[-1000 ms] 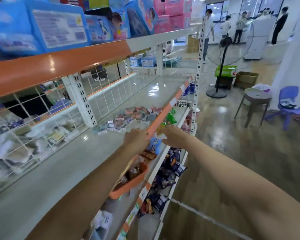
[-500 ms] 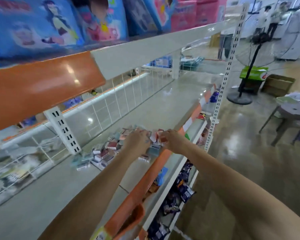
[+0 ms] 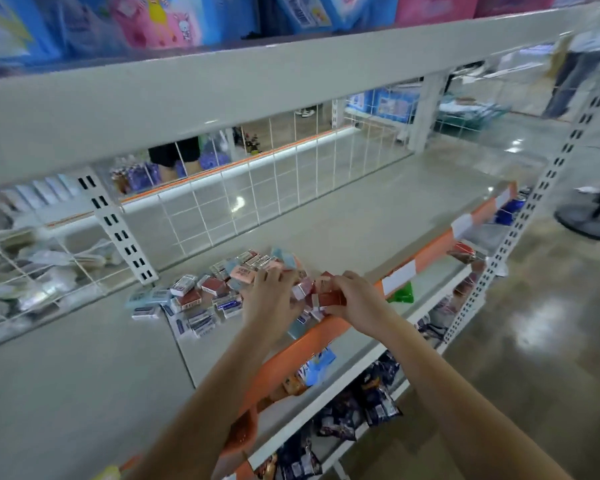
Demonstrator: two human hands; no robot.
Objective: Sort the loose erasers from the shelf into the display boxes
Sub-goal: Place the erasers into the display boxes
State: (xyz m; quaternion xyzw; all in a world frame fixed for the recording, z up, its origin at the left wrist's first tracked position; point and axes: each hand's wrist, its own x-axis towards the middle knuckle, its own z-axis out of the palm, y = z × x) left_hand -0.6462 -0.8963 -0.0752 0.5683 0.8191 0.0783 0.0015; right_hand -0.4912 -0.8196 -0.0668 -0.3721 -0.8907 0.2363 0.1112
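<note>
erasers [image 3: 201,299]: loose heap on shelf [image 3: 326,223] near its front edge, long axes mixed (no common heading) | left hand [image 3: 269,301]: fingers curled over heap | right hand [image 3: 355,301]: pinching reddish erasers [image 3: 329,299]

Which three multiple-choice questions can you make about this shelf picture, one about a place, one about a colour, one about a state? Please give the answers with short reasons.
1. Where does the pile of erasers lie?
A. on the floor
B. on the grey shelf, near its front edge
C. in a basket

2. What colour is the strip on the shelf's front edge?
A. orange
B. green
C. black

3. What is the right hand doing?
A. hanging idle
B. pressing flat on the shelf
C. holding a reddish eraser box

Answers: 1 B, the pile rests on the shelf surface. 2 A, the strip is orange with white labels. 3 C, its fingers curl round the reddish eraser box.
</note>
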